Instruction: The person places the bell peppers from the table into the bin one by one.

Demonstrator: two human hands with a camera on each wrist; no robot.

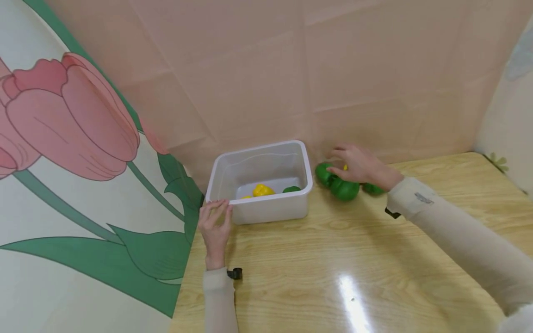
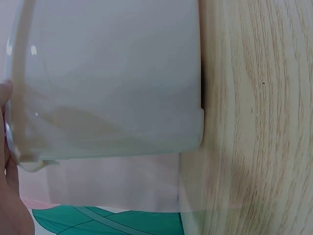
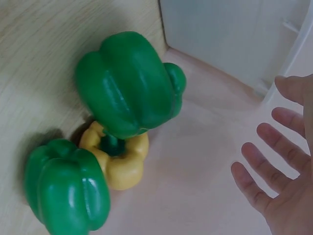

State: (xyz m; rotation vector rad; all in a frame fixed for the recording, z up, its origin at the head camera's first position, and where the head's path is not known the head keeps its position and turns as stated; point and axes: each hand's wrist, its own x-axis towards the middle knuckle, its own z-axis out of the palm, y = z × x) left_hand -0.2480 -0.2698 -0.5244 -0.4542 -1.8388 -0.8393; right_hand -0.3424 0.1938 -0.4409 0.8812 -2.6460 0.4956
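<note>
My left hand (image 1: 215, 226) grips the front left corner of the rim of a white plastic bin (image 1: 270, 212), its wall large in the left wrist view. Inside the bin lie a yellow bell pepper (image 1: 263, 190) and a green one (image 1: 291, 189), partly hidden by the front wall. My right hand (image 1: 358, 164) hovers over the peppers right of the bin, fingers spread and holding nothing. Below it are green bell peppers (image 1: 344, 188) and a yellow bell pepper (image 3: 122, 161), which sits against the greens. Another green pepper (image 1: 373, 188) is partly hidden by the right wrist.
The wooden table (image 1: 308, 263) carries the bin near its back left edge. A pinkish-beige sheet (image 1: 258, 83) covers the wall directly behind. A wall with painted tulips (image 1: 75, 115) rises along the left side.
</note>
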